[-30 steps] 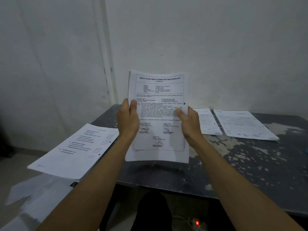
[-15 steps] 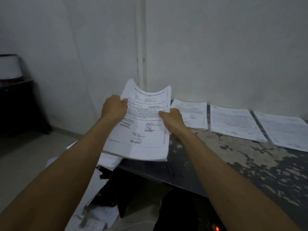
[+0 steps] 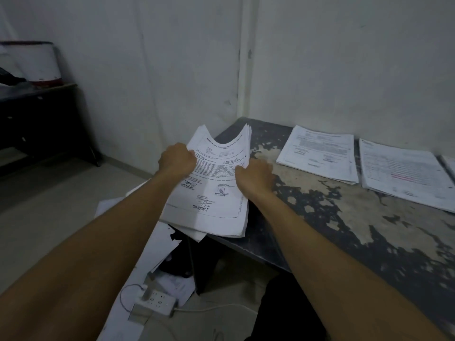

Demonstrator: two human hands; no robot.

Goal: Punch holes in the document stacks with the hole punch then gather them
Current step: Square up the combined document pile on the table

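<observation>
Both hands' fingers, left (image 3: pixel 177 160) and right (image 3: pixel 254 177), pinch the bowed white printed paper stack (image 3: pixel 214 190) between them over the worn dark desk (image 3: pixel 344 217) corner; loose overhanging sheets could slide floorward.

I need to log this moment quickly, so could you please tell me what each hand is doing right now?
Left hand: closed on the document stack, left edge.
Right hand: closed on the same stack, right edge.
</observation>
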